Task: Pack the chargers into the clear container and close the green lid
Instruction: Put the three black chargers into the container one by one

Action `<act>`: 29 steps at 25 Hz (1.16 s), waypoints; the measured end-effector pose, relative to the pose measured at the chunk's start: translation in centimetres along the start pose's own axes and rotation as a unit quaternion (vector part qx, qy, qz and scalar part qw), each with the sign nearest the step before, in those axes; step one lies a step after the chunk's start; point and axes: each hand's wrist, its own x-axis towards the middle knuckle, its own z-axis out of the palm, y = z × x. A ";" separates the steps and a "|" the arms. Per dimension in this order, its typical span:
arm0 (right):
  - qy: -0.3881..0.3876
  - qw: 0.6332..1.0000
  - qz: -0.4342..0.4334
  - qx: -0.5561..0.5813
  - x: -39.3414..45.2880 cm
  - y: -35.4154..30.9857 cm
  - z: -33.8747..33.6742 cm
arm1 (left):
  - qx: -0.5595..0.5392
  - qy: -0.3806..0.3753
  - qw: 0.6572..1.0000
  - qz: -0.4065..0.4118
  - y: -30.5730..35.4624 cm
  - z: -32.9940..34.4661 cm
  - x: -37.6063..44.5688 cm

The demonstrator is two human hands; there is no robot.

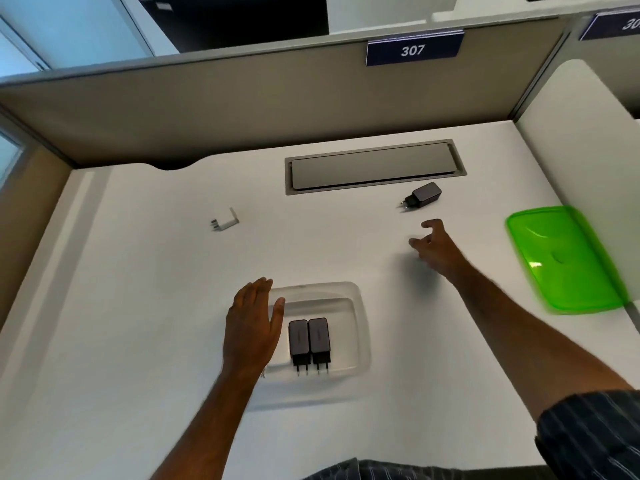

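The white counter (145, 341) carries everything. The green lid (568, 261) lies well right of the clear container (360, 327), against the side panel. The clear container sits open near the front edge, two dark chargers (309, 339) side by side inside it. The left hand (251, 327) rests flat on the container's left rim, fingers together. The right hand (434, 245), beyond the container and to its right, has fingers apart and holds nothing. A third dark charger (424, 195) lies just past that hand; a white charger (227, 221) lies beyond the container, to its left.
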 end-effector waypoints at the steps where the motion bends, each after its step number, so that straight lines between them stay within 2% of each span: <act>1: -0.005 1.000 0.001 -0.002 1.0 0.0 -0.2 | 0.002 0.000 1.000 -0.004 0.1 0.0 0.2; 9: 0.019 0.986 -0.038 -0.162 6.7 -2.4 -2.6 | 0.004 0.013 1.000 -0.015 0.4 0.4 1.3; 13: 0.022 0.982 -0.066 -0.177 8.3 -3.6 -3.2 | -0.001 0.021 1.000 -0.013 0.3 0.6 1.6; 17: -0.005 0.980 -0.030 -0.194 9.5 -4.2 -3.4 | -0.006 0.017 1.000 -0.014 0.2 0.7 2.2; 21: 0.026 0.978 -0.029 -0.206 9.8 -4.4 -2.9 | -0.007 0.021 1.000 -0.008 0.2 0.7 2.4; 25: 0.059 0.961 -0.051 -0.267 9.2 -3.6 -2.1 | -0.011 0.023 1.000 -0.005 0.1 0.7 2.7; 29: 0.053 0.957 -0.058 -0.279 7.8 -2.8 -1.7 | -0.016 0.019 1.000 -0.004 0.1 0.8 2.6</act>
